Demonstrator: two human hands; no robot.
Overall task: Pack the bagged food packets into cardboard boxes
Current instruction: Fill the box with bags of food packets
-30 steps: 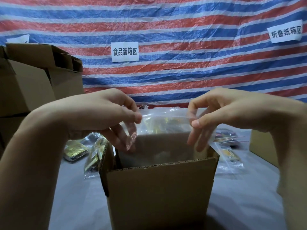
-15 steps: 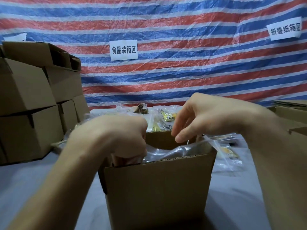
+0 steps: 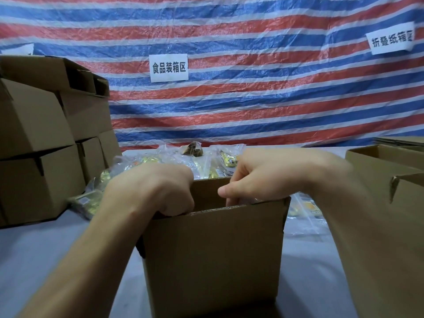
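While both hands reach down into the open cardboard box (image 3: 213,253), the bag being packed is almost wholly hidden below its rim. The left hand (image 3: 158,191) is curled into a fist with its fingers inside the box; what they clasp cannot be told. The right hand (image 3: 259,180) has fingers bent and narrow, tips dipping behind the front wall, perhaps pinching clear plastic, though the view is poor there. More bagged food packets (image 3: 206,161) lie heaped on the table (image 3: 34,260) just behind the box, some beside it on either side. Judging by their look, these bags are light, soft, slippery and crinkly; they are best taken at the top corners or sealed edge, not squeezed at the contents. A white sign (image 3: 169,67) on the striped tarpaulin (image 3: 252,106) reads 食品装箱区; another sign (image 3: 391,39), cut off, reads 折叠纸箱. Stacked boxes (image 3: 39,138) stand at the left.
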